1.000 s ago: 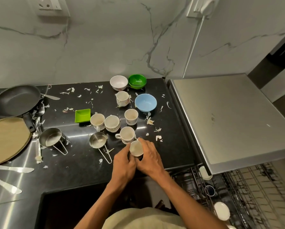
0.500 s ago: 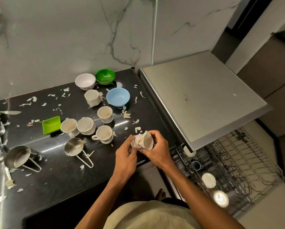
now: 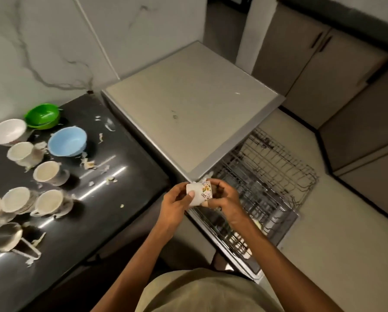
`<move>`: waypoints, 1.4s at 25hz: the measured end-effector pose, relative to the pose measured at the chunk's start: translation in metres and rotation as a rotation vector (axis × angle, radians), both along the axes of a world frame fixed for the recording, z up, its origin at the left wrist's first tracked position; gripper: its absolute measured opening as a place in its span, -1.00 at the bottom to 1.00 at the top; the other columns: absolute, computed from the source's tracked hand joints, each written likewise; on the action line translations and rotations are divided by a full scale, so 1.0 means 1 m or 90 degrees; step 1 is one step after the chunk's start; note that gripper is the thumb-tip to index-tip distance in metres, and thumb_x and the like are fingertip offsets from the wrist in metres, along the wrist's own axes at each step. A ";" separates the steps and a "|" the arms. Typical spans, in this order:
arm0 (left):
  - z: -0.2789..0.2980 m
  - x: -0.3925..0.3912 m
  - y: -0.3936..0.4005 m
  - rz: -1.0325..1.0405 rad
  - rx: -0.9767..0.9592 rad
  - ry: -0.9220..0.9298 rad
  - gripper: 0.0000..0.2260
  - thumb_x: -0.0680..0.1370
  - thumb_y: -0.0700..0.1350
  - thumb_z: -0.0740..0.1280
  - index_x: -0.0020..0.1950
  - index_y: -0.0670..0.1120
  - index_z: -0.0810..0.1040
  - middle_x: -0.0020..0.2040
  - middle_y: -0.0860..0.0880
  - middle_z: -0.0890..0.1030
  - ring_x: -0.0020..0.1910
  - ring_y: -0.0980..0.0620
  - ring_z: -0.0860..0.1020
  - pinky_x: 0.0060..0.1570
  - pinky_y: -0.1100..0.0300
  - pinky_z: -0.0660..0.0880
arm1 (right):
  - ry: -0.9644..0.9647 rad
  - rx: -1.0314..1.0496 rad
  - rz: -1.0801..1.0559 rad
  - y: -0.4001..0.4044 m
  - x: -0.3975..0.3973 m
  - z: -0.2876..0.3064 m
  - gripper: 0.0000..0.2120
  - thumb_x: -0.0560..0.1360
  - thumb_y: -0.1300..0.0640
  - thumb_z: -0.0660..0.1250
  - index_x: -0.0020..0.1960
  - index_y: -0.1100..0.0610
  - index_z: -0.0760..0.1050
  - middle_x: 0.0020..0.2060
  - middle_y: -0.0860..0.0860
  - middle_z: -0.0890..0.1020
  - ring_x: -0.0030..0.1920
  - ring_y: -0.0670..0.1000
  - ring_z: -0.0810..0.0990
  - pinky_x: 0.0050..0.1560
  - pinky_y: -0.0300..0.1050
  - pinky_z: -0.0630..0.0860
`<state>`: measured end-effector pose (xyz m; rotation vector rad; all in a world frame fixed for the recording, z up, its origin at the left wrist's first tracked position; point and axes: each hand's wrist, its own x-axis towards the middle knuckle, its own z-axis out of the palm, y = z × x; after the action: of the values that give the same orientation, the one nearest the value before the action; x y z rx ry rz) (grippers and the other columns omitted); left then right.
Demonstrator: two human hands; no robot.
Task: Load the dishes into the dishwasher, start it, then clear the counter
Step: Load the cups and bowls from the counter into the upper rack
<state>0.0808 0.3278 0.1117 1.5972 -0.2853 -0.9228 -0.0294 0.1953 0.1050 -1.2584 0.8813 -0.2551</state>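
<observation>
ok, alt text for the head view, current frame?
Both hands, left hand and right hand, hold a floral cup over the pulled-out dishwasher rack. To the left, more cups and bowls sit on the black counter.

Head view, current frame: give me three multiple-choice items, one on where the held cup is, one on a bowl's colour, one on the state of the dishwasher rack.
1. Where is the floral cup?
A. On the black counter
B. Held in both hands beside the counter's end
C. Standing in the rack

2. What colour is the bowl nearest the dishwasher top?
A. Red
B. Light blue
C. Black

3. How is the wire rack?
A. Pulled out
B. Pushed in behind a shut door
C. Lying on the counter

Answers:
1 B, the left hand and right hand both grip it in the air.
2 B, it sits right of the green one.
3 A, the rack juts out over the floor.
</observation>
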 end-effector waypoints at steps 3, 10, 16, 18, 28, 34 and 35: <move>-0.010 -0.037 -0.047 -0.003 0.053 -0.036 -0.79 0.52 -0.17 0.47 0.14 -0.07 0.62 -0.05 0.00 0.71 -0.08 0.09 0.68 -0.15 0.26 0.60 | 0.055 -0.041 0.011 -0.036 -0.046 -0.008 -0.37 0.27 0.50 0.54 0.28 0.13 0.55 0.06 0.08 0.68 0.07 0.03 0.67 0.07 0.02 0.65; -0.027 -0.120 -0.140 -0.077 0.170 -0.168 -0.61 0.33 -0.07 0.64 0.06 0.04 0.55 -0.11 0.14 0.64 -0.15 0.29 0.62 -0.22 0.48 0.51 | 0.214 -0.318 -0.004 -0.084 -0.127 -0.051 -0.20 0.23 0.09 0.64 0.42 0.03 0.44 0.25 -0.03 0.46 0.17 -0.11 0.53 0.13 -0.46 0.45; -0.063 -0.153 -0.182 -0.180 0.270 -0.287 -0.61 0.27 -0.09 0.60 0.04 -0.04 0.61 -0.02 0.03 0.61 -0.07 0.07 0.60 -0.11 0.29 0.53 | 0.308 -0.437 -0.043 -0.083 -0.151 -0.076 -0.23 0.18 -0.03 0.58 0.34 0.17 0.49 0.20 0.07 0.43 0.20 0.03 0.44 0.14 -0.19 0.49; -0.074 -0.161 -0.192 -0.206 0.282 -0.326 -0.63 0.27 -0.12 0.59 0.03 -0.07 0.63 -0.01 -0.01 0.59 -0.06 0.03 0.58 -0.07 0.25 0.51 | 0.329 -0.426 -0.085 -0.083 -0.155 -0.091 -0.26 0.22 -0.09 0.57 0.32 0.17 0.49 0.16 0.08 0.46 0.15 0.04 0.46 0.07 -0.10 0.53; -0.139 -0.164 -0.231 -0.508 0.302 -0.375 -0.70 0.41 -0.20 0.51 0.11 0.00 0.64 -0.01 0.08 0.56 -0.07 0.11 0.57 -0.14 0.57 0.36 | 0.444 -0.230 -0.199 -0.096 -0.159 -0.158 -0.27 0.22 -0.27 0.31 0.25 0.16 0.44 0.10 0.07 0.53 0.06 0.10 0.53 -0.03 -0.02 0.56; -0.184 -0.150 -0.239 -0.708 0.266 -0.356 -0.59 0.57 -0.26 0.29 0.41 -0.03 0.50 0.29 -0.09 0.59 0.25 -0.08 0.54 0.24 0.23 0.36 | 0.456 -0.182 -0.322 -0.108 -0.166 -0.195 -0.40 0.26 0.19 0.52 0.27 0.22 0.47 0.12 0.11 0.53 0.07 0.14 0.57 0.04 -0.11 0.54; -0.188 -0.148 -0.240 -0.734 0.265 -0.360 -0.58 0.60 -0.25 0.26 0.47 -0.05 0.44 0.37 -0.10 0.54 0.32 -0.09 0.49 0.27 0.21 0.32 | 0.458 -0.183 -0.339 -0.113 -0.165 -0.200 -0.37 0.26 0.21 0.53 0.30 0.22 0.46 0.15 0.11 0.54 0.10 0.14 0.57 0.08 -0.08 0.55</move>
<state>-0.0675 0.0874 -0.0767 2.0541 -1.6141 -1.4040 -0.1948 0.0821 -0.0947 -1.3789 1.8587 -0.3643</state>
